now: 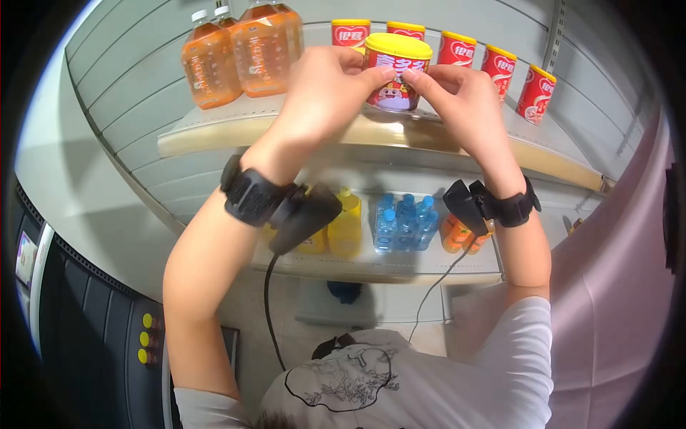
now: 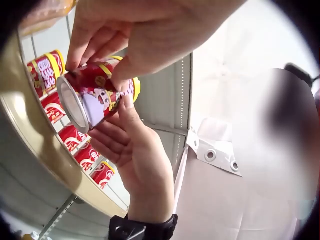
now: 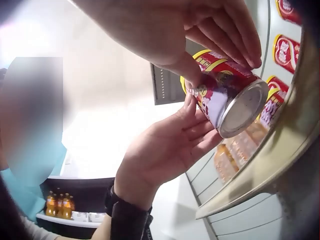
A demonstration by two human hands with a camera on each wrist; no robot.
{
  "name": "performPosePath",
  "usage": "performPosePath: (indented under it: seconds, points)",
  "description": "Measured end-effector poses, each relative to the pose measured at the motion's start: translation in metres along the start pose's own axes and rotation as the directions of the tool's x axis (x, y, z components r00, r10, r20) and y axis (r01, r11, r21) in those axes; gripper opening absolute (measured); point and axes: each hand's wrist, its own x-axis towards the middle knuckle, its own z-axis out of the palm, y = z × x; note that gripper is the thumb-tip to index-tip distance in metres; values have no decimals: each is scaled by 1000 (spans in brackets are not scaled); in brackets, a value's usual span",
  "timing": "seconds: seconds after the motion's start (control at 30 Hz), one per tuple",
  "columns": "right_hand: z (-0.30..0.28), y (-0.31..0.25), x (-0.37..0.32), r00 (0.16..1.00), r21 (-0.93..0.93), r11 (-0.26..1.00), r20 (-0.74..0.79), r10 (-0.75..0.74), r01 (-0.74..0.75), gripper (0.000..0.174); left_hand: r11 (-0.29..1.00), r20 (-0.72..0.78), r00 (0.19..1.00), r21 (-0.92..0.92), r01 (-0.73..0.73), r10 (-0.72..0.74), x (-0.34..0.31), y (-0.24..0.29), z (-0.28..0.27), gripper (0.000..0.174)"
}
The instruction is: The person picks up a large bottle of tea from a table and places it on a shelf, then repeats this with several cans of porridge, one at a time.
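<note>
A red can with a yellow lid, a cartoon figure and pale lettering (image 1: 391,96) is held up at the front of the upper shelf (image 1: 286,129). My left hand (image 1: 325,86) grips it from the left, thumb across its front. From the right, my right hand (image 1: 468,104) holds it the same way, the two thumbs close together on the label. Both wrist views show the can's bare metal bottom (image 3: 245,110), raised off the shelf. Behind it stand several red cans with yellow lids (image 1: 457,50); another can with matching lettering (image 2: 45,75) shows in the left wrist view.
Large orange drink bottles (image 1: 264,53) stand on the upper shelf's left. The lower shelf (image 1: 429,275) holds yellow bottles (image 1: 345,225), blue bottles (image 1: 405,225) and orange bottles (image 1: 455,234). Cables hang from both wrist cameras. A pale curtain (image 1: 593,286) hangs at the right.
</note>
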Motion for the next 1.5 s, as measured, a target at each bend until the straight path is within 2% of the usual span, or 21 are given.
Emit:
performPosePath:
  seconds: [0.1,0.13,0.23,0.27,0.37,0.4,0.5,0.6,0.8,0.9,1.0,1.5]
  points:
    - [-5,25,12,999,-45,998,29,33,-32,38,999,29,999,-51,19,-18,14,-9,18,27]
    - [-6,31,16,998,-4,999,36,46,-46,37,998,44,998,-36,51,-50,21,-12,22,26]
    - [-13,33,23,979,-15,992,156,130,-129,41,989,86,986,9,145,-146,41,-25,35,24]
    - [-10,45,30,990,-118,992,127,62,-47,39,984,100,979,25,174,-176,47,-31,38,23]
    - [-6,49,34,969,-134,979,172,178,-156,39,972,148,961,10,234,-233,54,-36,44,23]
    - [-3,53,33,972,-52,983,147,183,-177,38,968,166,955,-4,251,-247,55,-38,45,23]
    - [0,65,39,961,-107,976,183,207,-190,37,959,145,948,53,280,-285,58,-42,49,23]
    - [2,66,37,943,-57,963,194,269,-263,36,966,96,963,95,242,-250,59,-52,55,24]
    - [5,73,37,962,-39,977,172,213,-209,38,977,107,972,58,203,-208,57,-56,57,25]
    - [6,76,37,972,-78,984,158,172,-162,38,974,82,975,111,198,-207,57,-55,58,25]
    - [9,79,39,971,-113,979,147,188,-172,39,971,45,983,168,171,-181,60,-63,62,26]
    - [9,76,39,966,-182,972,181,183,-150,42,980,4,993,162,119,-122,63,-76,66,32]
